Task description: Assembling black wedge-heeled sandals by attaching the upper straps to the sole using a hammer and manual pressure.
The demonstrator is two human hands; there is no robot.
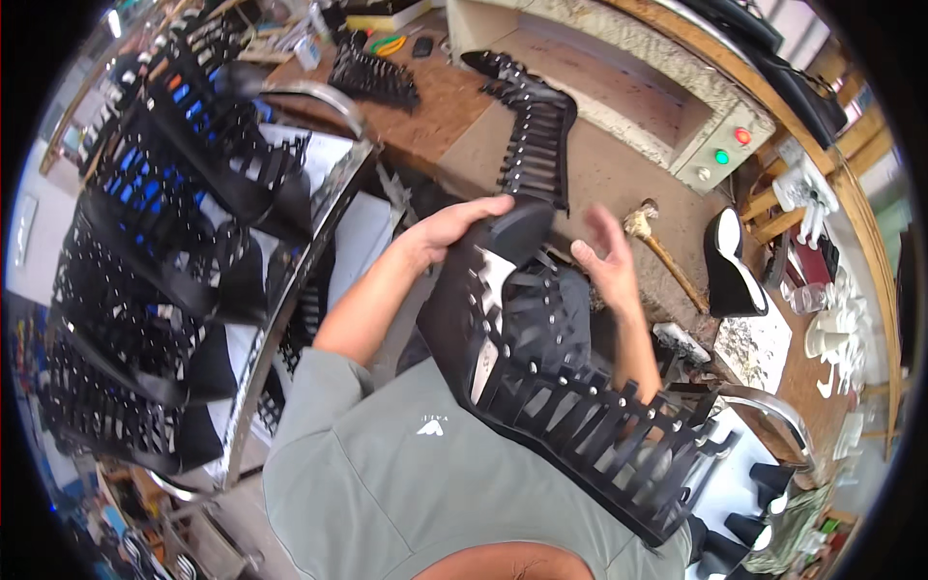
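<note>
My left hand [454, 224] grips the toe end of a tall black strappy wedge sandal [449, 314], with the thumb near the toe. Its sole faces partly up, and its studded, ladder-like shaft straps stretch across my lap to the lower right. Beside the toe, my right hand [609, 259] is raised with fingers apart, slightly blurred and holding nothing. On the bench ahead lies another black strappy upper [536, 135]. A hammer [667, 253] with a wooden handle rests to the right of my right hand. Farther right stands a black wedge sole [727, 266] with a white top.
On my left, a metal-framed rack [259, 387] carries several black strappy wedge sandals [164, 261]. A pale box-shaped machine [667, 116] with red and green buttons sits at the back of the bench [454, 126]. At lower right, a metal-railed cart [773, 411] holds more wedges.
</note>
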